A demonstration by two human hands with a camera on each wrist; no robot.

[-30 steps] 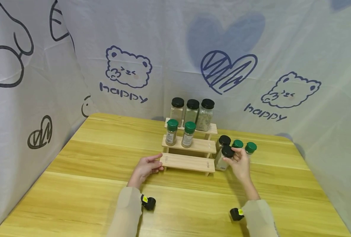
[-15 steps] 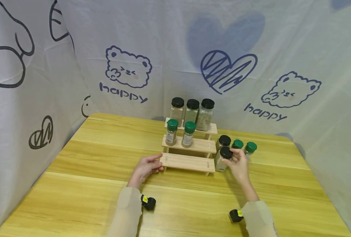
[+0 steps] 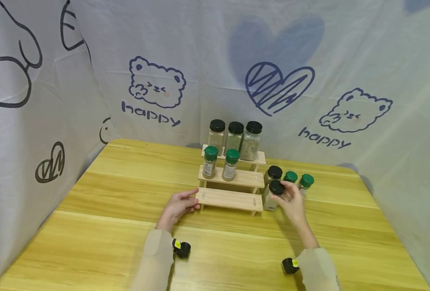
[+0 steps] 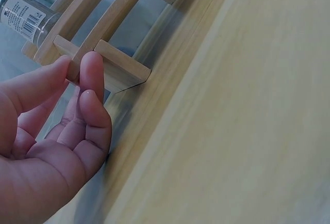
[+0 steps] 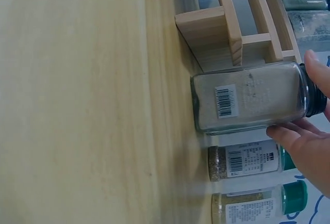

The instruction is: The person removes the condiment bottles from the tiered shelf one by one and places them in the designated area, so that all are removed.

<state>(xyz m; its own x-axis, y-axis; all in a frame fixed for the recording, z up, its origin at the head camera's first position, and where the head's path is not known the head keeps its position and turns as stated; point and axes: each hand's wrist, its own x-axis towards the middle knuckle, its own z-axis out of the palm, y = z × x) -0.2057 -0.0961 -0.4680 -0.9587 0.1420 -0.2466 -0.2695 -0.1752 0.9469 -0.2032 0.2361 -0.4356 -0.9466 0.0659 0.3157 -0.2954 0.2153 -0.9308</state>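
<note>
With my right hand (image 3: 294, 206) I pinched the black-lidded glass spice jar (image 5: 258, 97) of pale powder near its top, just right of the wooden rack's lowest shelf (image 3: 230, 199), whose left end my left hand (image 3: 177, 207) pinched.

A yellowish wood-grain table (image 3: 109, 230) carries a wooden stepped rack (image 3: 229, 199), its top step (image 3: 260, 158) holding three black-capped bottles (image 3: 233, 140) and its middle step (image 3: 250, 178) two green-capped bottles (image 3: 209, 167), while two black-lidded jars (image 3: 270, 201) and two green-lidded jars (image 3: 306, 181) stand on the table beside the rack.
</note>
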